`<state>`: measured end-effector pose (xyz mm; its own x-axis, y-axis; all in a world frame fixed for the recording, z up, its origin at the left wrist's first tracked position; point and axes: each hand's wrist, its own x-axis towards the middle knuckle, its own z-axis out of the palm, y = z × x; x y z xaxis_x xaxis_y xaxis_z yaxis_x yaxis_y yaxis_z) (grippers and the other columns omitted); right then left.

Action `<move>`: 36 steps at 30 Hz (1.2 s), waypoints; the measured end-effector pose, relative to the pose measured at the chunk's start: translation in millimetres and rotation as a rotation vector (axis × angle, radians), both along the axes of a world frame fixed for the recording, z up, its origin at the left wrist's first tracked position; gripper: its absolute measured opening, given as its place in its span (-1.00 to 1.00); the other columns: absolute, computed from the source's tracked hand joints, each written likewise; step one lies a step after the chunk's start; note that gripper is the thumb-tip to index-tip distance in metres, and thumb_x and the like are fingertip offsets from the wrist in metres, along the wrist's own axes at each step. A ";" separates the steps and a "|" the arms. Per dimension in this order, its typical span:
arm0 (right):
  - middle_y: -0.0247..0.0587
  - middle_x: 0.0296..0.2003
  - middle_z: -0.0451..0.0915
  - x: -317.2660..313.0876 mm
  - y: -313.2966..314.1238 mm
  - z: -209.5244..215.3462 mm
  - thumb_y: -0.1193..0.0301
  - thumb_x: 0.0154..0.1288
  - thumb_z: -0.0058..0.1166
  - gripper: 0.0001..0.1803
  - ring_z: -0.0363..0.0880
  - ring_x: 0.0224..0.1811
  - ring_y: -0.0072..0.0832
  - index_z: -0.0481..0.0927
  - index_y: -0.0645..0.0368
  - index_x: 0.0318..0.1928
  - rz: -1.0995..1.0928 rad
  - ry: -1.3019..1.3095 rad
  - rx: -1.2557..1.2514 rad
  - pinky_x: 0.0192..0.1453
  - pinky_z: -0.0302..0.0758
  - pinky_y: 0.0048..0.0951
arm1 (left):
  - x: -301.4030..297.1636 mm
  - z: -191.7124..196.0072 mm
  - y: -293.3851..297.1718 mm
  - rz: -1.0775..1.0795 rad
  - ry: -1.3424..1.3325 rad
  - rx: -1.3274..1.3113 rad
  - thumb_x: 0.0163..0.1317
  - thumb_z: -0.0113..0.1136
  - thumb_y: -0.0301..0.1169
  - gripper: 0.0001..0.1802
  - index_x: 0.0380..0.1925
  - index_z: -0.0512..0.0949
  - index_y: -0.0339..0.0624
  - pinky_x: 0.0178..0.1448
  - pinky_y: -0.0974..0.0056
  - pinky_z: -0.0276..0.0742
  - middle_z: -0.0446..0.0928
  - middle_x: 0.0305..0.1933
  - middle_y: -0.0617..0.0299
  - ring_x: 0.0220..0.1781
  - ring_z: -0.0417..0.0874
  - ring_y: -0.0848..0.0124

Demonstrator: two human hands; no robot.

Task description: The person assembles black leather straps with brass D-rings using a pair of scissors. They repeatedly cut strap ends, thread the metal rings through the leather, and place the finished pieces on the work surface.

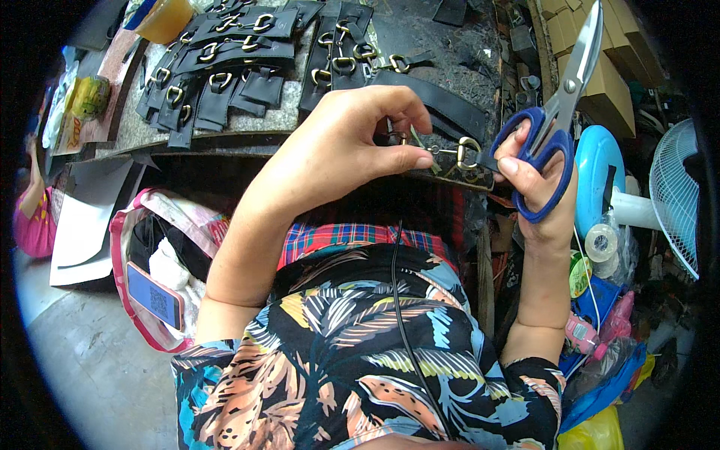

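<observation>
Right of centre, the upright right hand (536, 180) grips blue-handled scissors (561, 105), its fingertips at a ringed black strap (468, 153). The left hand (367, 139) bends inward mid-frame, fingers curled; their hold, partly hidden, I cannot tell. Beyond lies the surface (465, 67).

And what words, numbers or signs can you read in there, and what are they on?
I don't copy wording out, but here is where print shows:
Yellow-and-orange packaging, far left: big letters, left unquoted.
Phone, lower left: a square black-and-white code on its screen.
Pink bottle, right: its label is too small to read.
</observation>
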<state>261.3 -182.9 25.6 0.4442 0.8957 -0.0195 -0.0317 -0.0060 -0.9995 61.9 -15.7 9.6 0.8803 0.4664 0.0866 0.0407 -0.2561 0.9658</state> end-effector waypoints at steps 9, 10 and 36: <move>-0.19 -0.33 0.65 2.6 -10.4 -5.0 0.54 0.16 0.32 -0.63 0.62 -0.35 -0.51 0.51 0.27 -0.03 -0.076 0.008 0.028 -0.16 0.57 -0.46 | -10.5 -6.6 14.3 0.110 -0.089 -0.398 0.20 0.45 -0.54 -0.76 -0.15 0.63 -0.25 -0.19 0.50 0.49 0.64 -0.24 0.35 -0.29 0.58 0.63; -0.19 -0.33 0.65 2.3 -10.6 -6.0 0.54 0.16 0.32 -0.63 0.62 -0.34 -0.51 0.51 0.27 -0.03 -0.067 0.030 0.042 -0.16 0.57 -0.46 | -8.6 -7.7 13.5 0.154 -0.161 -0.406 0.21 0.45 -0.51 -0.78 -0.17 0.64 -0.24 -0.22 0.51 0.47 0.64 -0.26 0.35 -0.31 0.57 0.63; -0.30 -0.27 0.66 -19.6 52.3 -8.6 0.50 0.15 0.44 -0.58 0.64 -0.21 -0.61 0.52 0.20 -0.02 0.103 0.019 0.028 -0.06 0.58 -0.56 | 6.7 -14.9 -18.1 0.111 -0.224 -0.258 0.26 0.36 -0.62 -0.58 0.06 0.43 -0.21 -0.02 0.51 0.47 0.47 -0.09 0.33 -0.11 0.50 0.61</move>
